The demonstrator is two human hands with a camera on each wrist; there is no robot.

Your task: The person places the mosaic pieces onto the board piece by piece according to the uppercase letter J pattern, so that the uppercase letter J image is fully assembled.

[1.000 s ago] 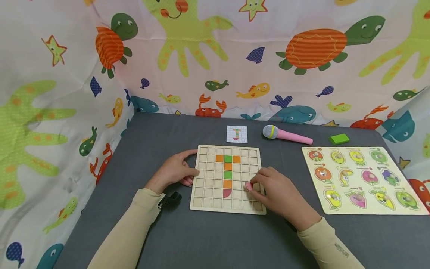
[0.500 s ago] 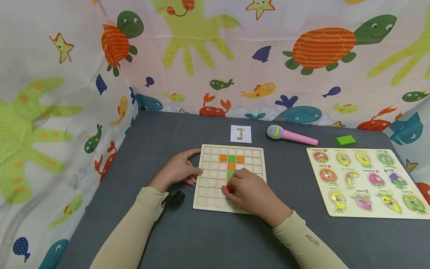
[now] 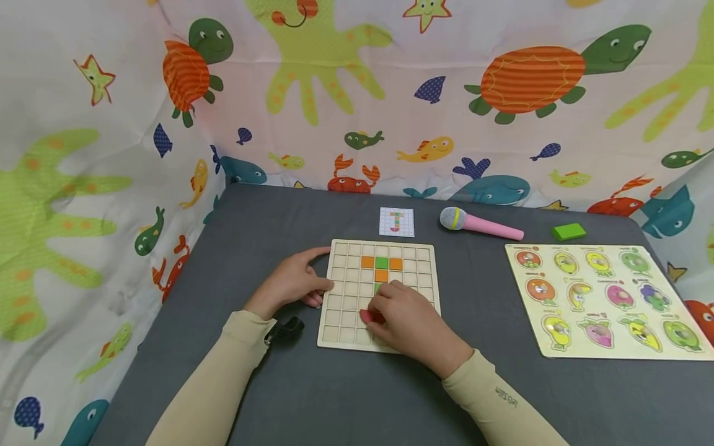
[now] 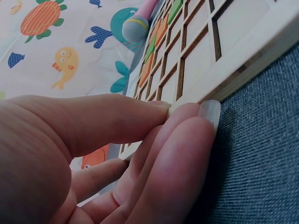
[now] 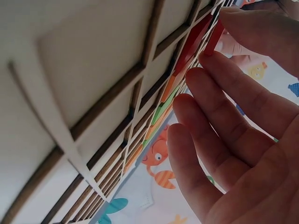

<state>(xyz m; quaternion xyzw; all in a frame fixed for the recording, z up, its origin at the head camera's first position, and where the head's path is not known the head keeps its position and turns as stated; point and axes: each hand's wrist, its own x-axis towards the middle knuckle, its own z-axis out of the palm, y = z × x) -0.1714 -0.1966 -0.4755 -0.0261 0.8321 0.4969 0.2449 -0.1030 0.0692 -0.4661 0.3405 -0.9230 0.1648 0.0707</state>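
Note:
A square wooden grid board (image 3: 343, 301) lies on the table. Orange tiles (image 3: 395, 264) and green tiles (image 3: 382, 262) fill some of its cells in a T-like row and column. My left hand (image 3: 289, 284) holds the board's left edge, thumb against the rim in the left wrist view. Over the lower middle of the grid, my right hand (image 3: 413, 322) pinches a small red piece (image 5: 215, 37) between thumb and index finger, its other fingers extended. Just beside it, another red piece (image 5: 192, 44) sits in a cell. The right hand hides the lower column in the head view.
A small pattern card (image 3: 396, 222) lies behind the board. To its right are a pink toy microphone (image 3: 485, 226) and a green block (image 3: 569, 231). A fruit puzzle board (image 3: 602, 316) occupies the right side. A printed sea-animal curtain (image 3: 346, 105) hangs behind the table.
My right hand has moved left from the board's right side to the lower middle, carrying the red piece. My left hand stays at the left edge.

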